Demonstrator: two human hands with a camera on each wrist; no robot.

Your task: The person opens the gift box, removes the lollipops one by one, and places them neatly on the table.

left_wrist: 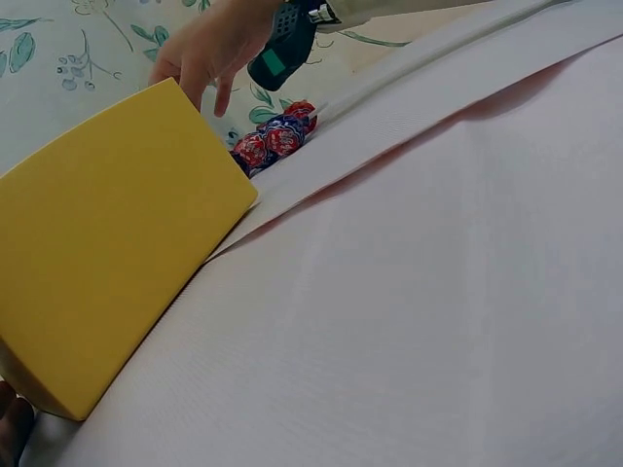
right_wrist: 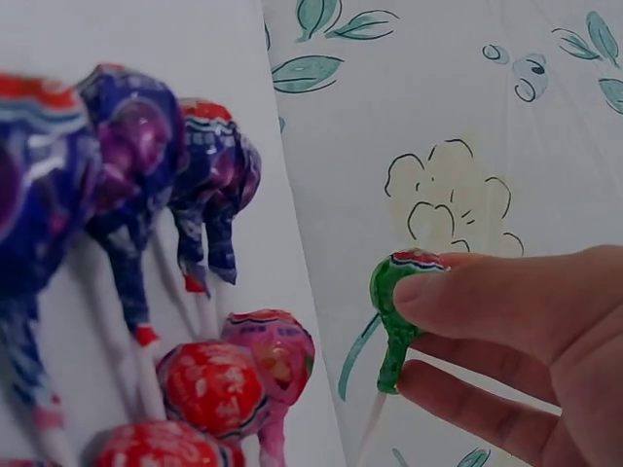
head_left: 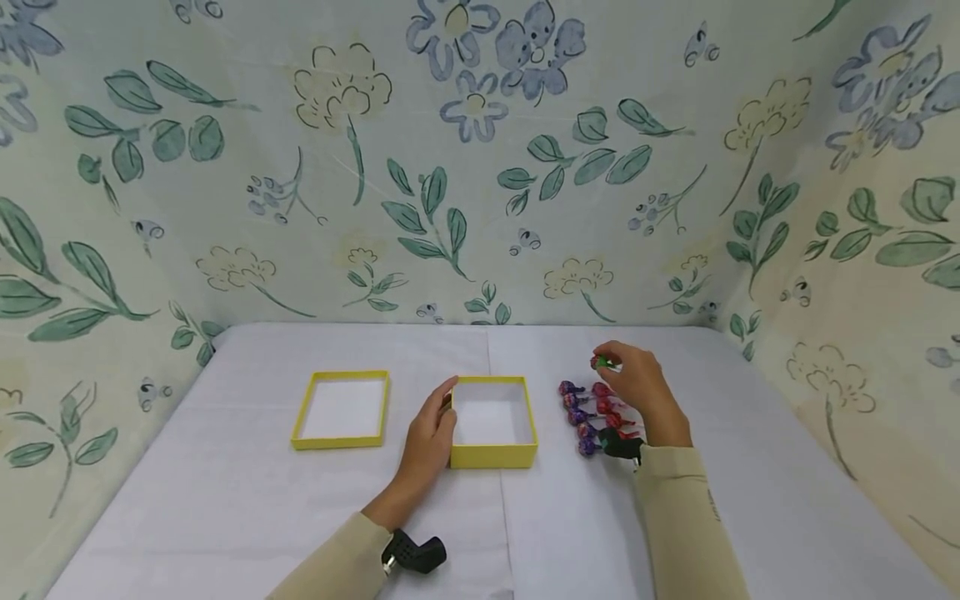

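Note:
My right hand (head_left: 633,379) pinches a green-wrapped lollipop (head_left: 602,362) (right_wrist: 397,316) by its head, lifted just behind a cluster of lollipops (head_left: 592,412) in purple and red wrappers lying on the white table. The right wrist view shows the purple ones (right_wrist: 146,165) and red ones (right_wrist: 219,384) close by. My left hand (head_left: 431,433) rests with relaxed fingers against the left wall of a yellow open box (head_left: 492,454) (left_wrist: 107,253), its white inside showing.
A second shallow yellow tray or lid (head_left: 341,408) lies left of the box. The white table cover (head_left: 225,500) is enclosed by floral-patterned walls (head_left: 480,167) at the back and both sides.

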